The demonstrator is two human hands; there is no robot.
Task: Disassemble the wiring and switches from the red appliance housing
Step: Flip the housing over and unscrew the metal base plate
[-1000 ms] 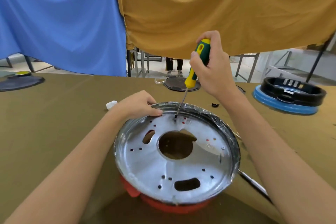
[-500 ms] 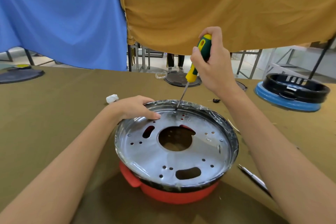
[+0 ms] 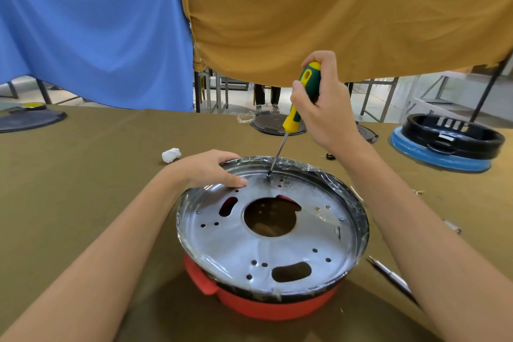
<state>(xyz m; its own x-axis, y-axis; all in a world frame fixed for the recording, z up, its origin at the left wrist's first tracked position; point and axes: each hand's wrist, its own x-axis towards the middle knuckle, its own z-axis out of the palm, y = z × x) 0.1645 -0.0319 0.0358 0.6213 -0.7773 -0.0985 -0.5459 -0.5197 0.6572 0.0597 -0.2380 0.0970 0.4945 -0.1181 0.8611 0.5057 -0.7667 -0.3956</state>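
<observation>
Nearest the camera, the red appliance housing (image 3: 266, 307) sits on the olive-covered desk (image 3: 83, 175), with a red tab handle jutting out at its lower left. A shiny metal plate (image 3: 266, 247) fills its top, pierced by a large round central hole, two oblong slots and many small holes; crinkled clear film lines the dark rim. To the right of the housing a slim metal tool (image 3: 388, 276) lies on the desk, partly hidden by the right forearm. The left hand (image 3: 206, 168) rests on the far-left rim of the plate, its fingers (image 3: 236, 181) loosely curved over the edge, with the thumb lying flat on the metal. Just beside that thumb, the tip of a screwdriver (image 3: 298, 108) touches the plate near its far edge, shaft tilted up and to the right. The right hand (image 3: 323, 110) wraps its fingers round the green and yellow handle, held above the housing. Farther off, a white crumpled wad (image 3: 171, 154) lies on the desk left of the housing, a small black part (image 3: 330, 157) lies to the right, and a dark round disc (image 3: 273, 123) lies beyond. At far right a black ring sits on a blue base (image 3: 441, 162). Blue cloth (image 3: 91, 28) and mustard cloth (image 3: 347, 8) hang behind.
</observation>
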